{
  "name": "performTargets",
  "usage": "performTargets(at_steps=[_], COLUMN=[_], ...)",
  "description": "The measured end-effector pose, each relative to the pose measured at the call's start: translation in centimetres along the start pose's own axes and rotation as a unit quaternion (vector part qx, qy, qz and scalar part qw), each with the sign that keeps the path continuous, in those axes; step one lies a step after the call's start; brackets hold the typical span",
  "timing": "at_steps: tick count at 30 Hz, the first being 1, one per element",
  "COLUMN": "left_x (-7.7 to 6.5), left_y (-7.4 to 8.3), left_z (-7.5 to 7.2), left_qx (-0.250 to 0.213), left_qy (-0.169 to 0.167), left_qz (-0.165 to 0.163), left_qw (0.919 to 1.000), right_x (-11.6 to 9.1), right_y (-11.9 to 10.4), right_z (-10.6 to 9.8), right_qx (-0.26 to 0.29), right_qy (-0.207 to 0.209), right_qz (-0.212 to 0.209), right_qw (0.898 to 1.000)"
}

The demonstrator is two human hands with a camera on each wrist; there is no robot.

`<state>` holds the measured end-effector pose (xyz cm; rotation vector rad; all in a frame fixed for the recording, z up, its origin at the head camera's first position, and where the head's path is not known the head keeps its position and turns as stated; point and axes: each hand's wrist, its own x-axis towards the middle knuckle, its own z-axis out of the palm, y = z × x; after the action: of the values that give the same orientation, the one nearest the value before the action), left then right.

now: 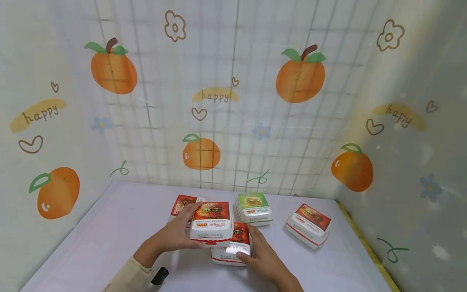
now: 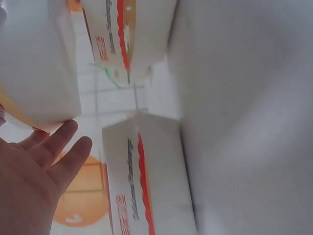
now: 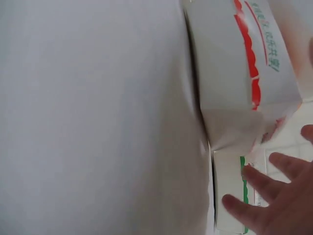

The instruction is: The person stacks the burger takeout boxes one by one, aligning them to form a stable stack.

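Note:
My left hand (image 1: 177, 231) grips a white burger box with a red burger-picture top (image 1: 212, 221), thumb at its front and fingers along its left side. In the left wrist view this held box (image 2: 36, 63) hangs clear of the table. Partly behind it sits a second red-topped burger box (image 1: 238, 235). Beside that one is my right hand (image 1: 264, 257), its fingers spread along the box's right side in the right wrist view. A third red-topped box (image 1: 182, 202) stands behind my left hand, partly covered.
A green-topped burger box (image 1: 254, 209) stands farther back, near the middle. Another red-topped box (image 1: 309, 225) lies turned at an angle on the right. Near my left sleeve lies a small black object (image 1: 159, 276). A fruit-printed curtain (image 1: 233, 134) surrounds the white table (image 1: 109, 243).

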<state>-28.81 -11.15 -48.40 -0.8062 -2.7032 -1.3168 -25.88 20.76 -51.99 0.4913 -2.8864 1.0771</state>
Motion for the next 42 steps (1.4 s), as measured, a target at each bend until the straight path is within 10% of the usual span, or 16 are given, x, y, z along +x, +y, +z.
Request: performTargets(at_steps=[14, 24, 42], left_x=[2.3, 3.1, 1.7], left_y=[1.5, 1.6, 1.2], left_z=[2.5, 4.0, 3.7], left_qx=[0.047, 0.060, 0.043], left_qy=[-0.015, -0.011, -0.023], left_qz=[0.020, 0.022, 0.047], left_qw=[0.9986, 0.9979, 0.9977], right_x=[-0.5, -0.4, -0.9], right_y=[-0.5, -0.4, 0.0], right_z=[-0.9, -0.7, -0.9], right_qx=[0.098, 0.134, 0.142], right_qy=[0.076, 0.056, 0.076], right_qz=[-0.027, -0.011, -0.031], right_qw=[0.992, 0.989, 0.986])
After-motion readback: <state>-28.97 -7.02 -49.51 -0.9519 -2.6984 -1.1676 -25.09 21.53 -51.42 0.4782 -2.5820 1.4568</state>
